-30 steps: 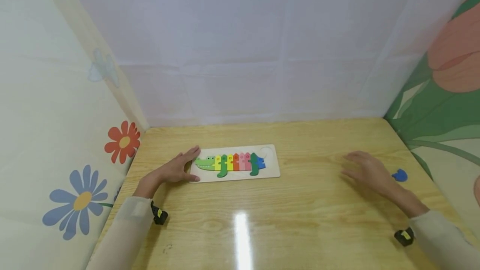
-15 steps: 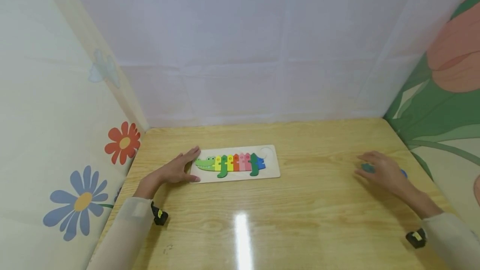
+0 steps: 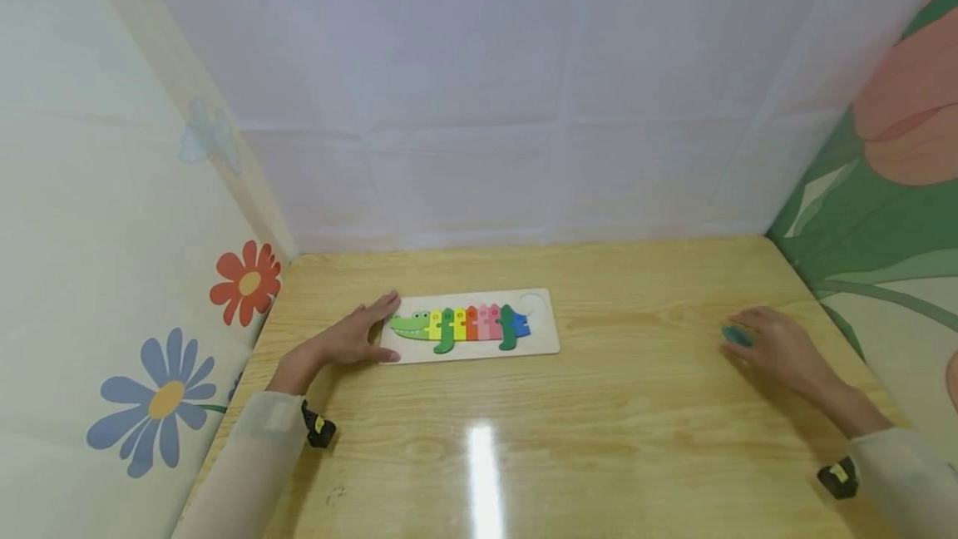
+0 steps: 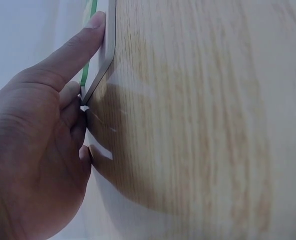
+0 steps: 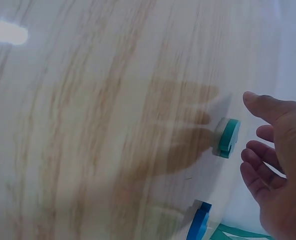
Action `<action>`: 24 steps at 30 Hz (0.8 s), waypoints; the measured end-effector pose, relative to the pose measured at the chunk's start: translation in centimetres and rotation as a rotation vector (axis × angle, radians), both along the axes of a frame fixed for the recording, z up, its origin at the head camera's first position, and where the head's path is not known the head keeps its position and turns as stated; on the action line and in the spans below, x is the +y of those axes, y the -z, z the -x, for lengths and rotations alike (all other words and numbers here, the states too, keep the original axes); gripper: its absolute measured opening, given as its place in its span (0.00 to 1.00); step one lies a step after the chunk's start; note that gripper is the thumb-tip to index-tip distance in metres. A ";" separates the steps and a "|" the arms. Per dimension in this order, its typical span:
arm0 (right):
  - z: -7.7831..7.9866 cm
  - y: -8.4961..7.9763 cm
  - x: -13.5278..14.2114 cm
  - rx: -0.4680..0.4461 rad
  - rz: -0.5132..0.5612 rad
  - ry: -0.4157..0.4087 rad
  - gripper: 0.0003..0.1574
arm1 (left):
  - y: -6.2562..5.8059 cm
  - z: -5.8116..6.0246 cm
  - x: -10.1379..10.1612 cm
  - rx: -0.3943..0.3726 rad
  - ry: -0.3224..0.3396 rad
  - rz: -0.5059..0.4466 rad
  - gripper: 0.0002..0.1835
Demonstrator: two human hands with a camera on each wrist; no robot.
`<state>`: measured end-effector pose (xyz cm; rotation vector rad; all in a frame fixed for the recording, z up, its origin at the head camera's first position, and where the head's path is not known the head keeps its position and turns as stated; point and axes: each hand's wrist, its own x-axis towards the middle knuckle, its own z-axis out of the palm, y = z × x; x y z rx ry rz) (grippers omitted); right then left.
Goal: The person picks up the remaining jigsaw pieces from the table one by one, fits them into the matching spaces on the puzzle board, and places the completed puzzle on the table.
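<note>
At the left end of a crocodile puzzle board [image 3: 464, 353], my left hand [image 3: 348, 338] holds the board between thumb and fingers. In the left wrist view that thumb lies along the board's edge [image 4: 108, 55]. The board carries a green head, striped body pieces and a blue piece [image 3: 519, 324], with a bare round recess [image 3: 533, 304] at its right end. My right hand [image 3: 782, 352] hovers over a teal puzzle piece [image 5: 230, 137], which shows between thumb and fingers in the head view. In the right wrist view those loosely bent fingers stand apart from the piece.
A loose blue piece [image 5: 200, 222] lies on the table near the right hand; in the head view the hand hides it. The wooden table [image 3: 599, 439] meets a white cloth [image 3: 486, 106] behind and printed floral cloths at both sides.
My right hand has moved right and slightly nearer; the teal piece has come into view at its fingers and the loose blue piece has become hidden. The left hand and board have not moved.
</note>
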<state>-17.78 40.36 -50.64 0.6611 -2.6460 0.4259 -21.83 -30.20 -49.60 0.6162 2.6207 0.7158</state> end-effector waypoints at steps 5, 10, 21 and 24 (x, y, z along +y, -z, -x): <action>0.0 0.4 0.5 0.010 0.015 -0.006 0.31 | -0.1 0.1 0.0 0.003 0.004 0.001 0.58; 0.1 0.6 0.7 -0.002 0.017 0.013 0.30 | -0.1 0.0 0.0 0.001 0.001 0.000 0.58; -0.3 0.8 1.0 -0.101 0.025 0.046 0.23 | -0.1 0.0 0.1 0.000 0.000 0.002 0.58; -0.2 0.8 0.9 -0.098 0.029 0.047 0.23 | -0.1 0.0 0.1 -0.001 -0.002 -0.001 0.58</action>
